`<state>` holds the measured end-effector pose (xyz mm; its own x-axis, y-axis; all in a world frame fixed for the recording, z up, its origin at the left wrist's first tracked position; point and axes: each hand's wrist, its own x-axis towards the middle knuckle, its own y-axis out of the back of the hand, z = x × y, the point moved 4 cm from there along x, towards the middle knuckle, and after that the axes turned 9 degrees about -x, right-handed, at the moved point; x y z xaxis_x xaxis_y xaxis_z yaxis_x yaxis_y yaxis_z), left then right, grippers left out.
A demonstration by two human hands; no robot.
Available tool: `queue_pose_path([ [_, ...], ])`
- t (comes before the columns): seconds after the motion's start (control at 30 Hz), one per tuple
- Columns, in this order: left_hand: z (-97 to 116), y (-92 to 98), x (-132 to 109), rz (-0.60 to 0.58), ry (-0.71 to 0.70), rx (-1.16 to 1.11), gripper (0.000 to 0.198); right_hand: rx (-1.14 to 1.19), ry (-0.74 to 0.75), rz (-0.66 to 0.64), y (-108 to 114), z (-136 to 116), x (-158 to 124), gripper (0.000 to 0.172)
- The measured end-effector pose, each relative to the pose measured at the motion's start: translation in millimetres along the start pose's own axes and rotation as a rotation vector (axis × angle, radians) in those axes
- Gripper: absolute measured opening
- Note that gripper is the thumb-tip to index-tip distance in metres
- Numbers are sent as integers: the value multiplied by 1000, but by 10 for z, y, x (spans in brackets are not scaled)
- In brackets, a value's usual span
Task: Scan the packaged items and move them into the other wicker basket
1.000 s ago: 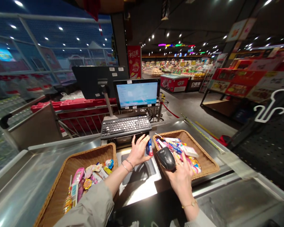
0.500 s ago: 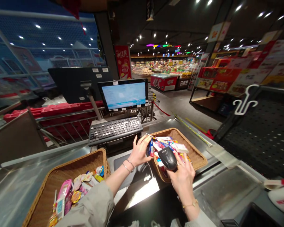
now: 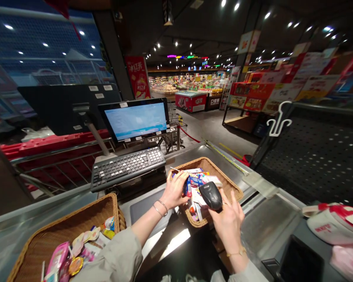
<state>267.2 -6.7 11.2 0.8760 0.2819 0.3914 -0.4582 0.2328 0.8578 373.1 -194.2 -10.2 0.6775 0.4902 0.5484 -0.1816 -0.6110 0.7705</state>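
My right hand (image 3: 229, 221) is wrapped round a black handheld barcode scanner (image 3: 211, 195), held over the right wicker basket (image 3: 233, 188). My left hand (image 3: 175, 191) reaches over that basket's left side. Between its thumb and fingers is a blue and red snack packet (image 3: 188, 187), partly hidden by the fingers. Colourful small packs and a white box (image 3: 214, 180) lie heaped in the basket under the scanner. A second wicker basket (image 3: 38, 244) at the lower left holds more goods, among them a pink pack (image 3: 58, 256); my left sleeve covers part of it.
A keyboard (image 3: 128, 166) and a lit monitor (image 3: 137, 119) stand beyond my left hand. Metal counter surface (image 3: 266, 219) lies to the right, with a phone-like black device (image 3: 301, 258) and a red and white bag (image 3: 337, 223). A white hook (image 3: 279, 121) hangs on a dark mesh panel.
The view has turned rightward, so the baskets and screens sit further left. My left hand has its fingers further over the goods, and the packs under the scanner have shifted about.
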Motion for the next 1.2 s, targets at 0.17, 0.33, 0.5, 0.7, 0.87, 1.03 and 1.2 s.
queue_pose_path([
  [0.17, 45, -175, 76, -39, -36, -26, 93, -2, -68, 43, 38, 163, 3, 50],
  [0.33, 91, -311, 164, -67, -80, -52, 94, -3, -101, 17, 85, 304, 6, 46],
  [0.5, 175, -428, 263, -75, -129, -63, 89, -37, -161, 25, 142, 427, -4, 45],
  [0.7, 252, -544, 346, -57, -147, -35, 71, -78, -150, 29, 162, 507, -28, 44],
  [0.87, 205, -468, 345, -1, -87, -4, 71, -59, -142, 8, 116, 484, -9, 41],
  [1.03, 120, -336, 252, 11, -24, 22, 72, -25, -135, -7, 35, 388, 40, 45],
  [1.2, 6, -172, 82, 35, 46, 68, 71, 6, -95, -27, -40, 190, 93, 51],
])
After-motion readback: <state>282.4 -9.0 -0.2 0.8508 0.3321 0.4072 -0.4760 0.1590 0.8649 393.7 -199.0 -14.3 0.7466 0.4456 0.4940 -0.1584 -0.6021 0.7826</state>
